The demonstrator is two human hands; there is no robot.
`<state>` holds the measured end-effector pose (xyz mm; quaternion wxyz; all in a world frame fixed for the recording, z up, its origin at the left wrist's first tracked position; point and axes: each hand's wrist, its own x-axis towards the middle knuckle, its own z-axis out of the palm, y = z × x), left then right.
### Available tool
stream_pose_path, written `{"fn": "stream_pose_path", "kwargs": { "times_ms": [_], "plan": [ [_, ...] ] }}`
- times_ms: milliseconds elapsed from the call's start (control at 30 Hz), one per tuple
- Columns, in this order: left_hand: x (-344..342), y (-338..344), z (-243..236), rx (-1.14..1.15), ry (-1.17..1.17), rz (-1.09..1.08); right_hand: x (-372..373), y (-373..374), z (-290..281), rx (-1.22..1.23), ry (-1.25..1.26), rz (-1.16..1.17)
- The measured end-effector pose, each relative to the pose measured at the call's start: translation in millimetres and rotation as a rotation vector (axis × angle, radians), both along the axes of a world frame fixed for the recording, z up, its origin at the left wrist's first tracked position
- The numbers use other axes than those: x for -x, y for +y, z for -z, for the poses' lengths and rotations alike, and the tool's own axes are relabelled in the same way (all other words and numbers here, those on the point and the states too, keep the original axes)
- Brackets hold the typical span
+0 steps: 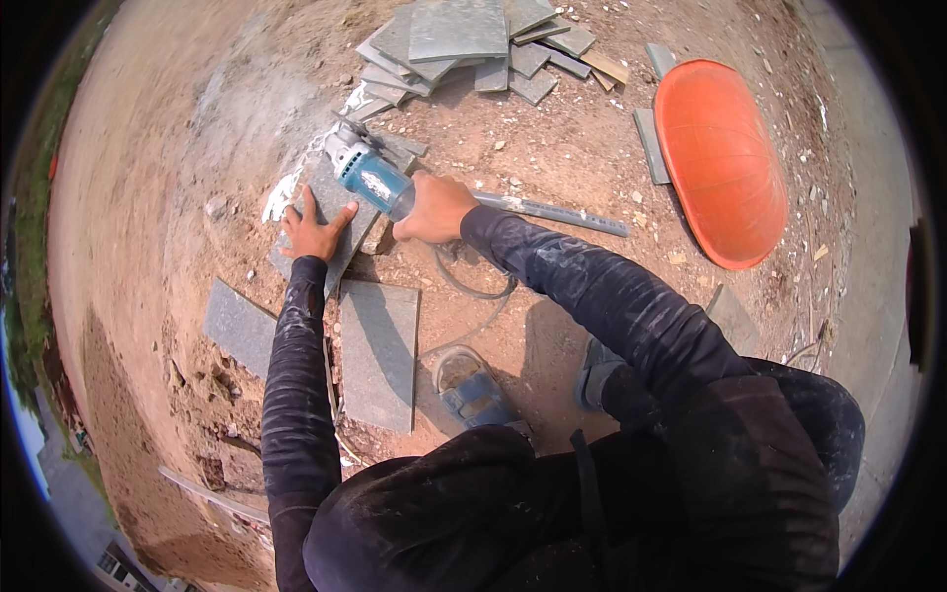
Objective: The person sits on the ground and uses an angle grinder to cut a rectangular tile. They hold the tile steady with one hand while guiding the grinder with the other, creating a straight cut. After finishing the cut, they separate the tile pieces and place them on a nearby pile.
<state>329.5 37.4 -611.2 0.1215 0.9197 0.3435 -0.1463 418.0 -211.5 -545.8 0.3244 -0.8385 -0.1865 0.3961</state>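
Observation:
My right hand (436,207) is wrapped round a teal angle grinder (377,181), whose metal head and disc sit over the upper part of a grey stone tile (330,187). My left hand (314,233) rests on that tile just below and left of the grinder, fingers spread. White dust lies along the tile's far left edge. The tile is propped on a small block (378,237). A dark cord (473,291) loops on the dirt below my right hand, and a grey pipe (552,210) lies to the right.
A pile of grey tiles (456,30) lies at the back. An orange plastic tub (720,163) sits at the right, near a concrete strip (878,276). Loose tiles (380,360) lie by my sandalled feet (473,390). Dirt ground (148,247) stretches left toward a grassy edge.

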Motion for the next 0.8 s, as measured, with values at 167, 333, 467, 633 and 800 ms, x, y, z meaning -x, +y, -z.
{"fn": "stream_pose_path", "kwargs": {
  "times_ms": [167,333,467,633,800],
  "plan": [
    [-2,-1,5,-0.023,0.005,0.019,2,-3,5,-0.011,-0.042,0.008],
    [-1,0,2,-0.028,0.007,0.014,4,-5,6,-0.04,-0.018,0.013],
    [-1,2,4,-0.02,-0.002,0.019,6,-9,6,-0.054,-0.009,0.021],
    [-1,4,8,-0.021,-0.002,0.028,7,-14,2,-0.048,0.009,0.017],
    [0,5,7,-0.023,0.008,0.025,9,-16,3,-0.061,-0.008,0.013]
  ]
}}
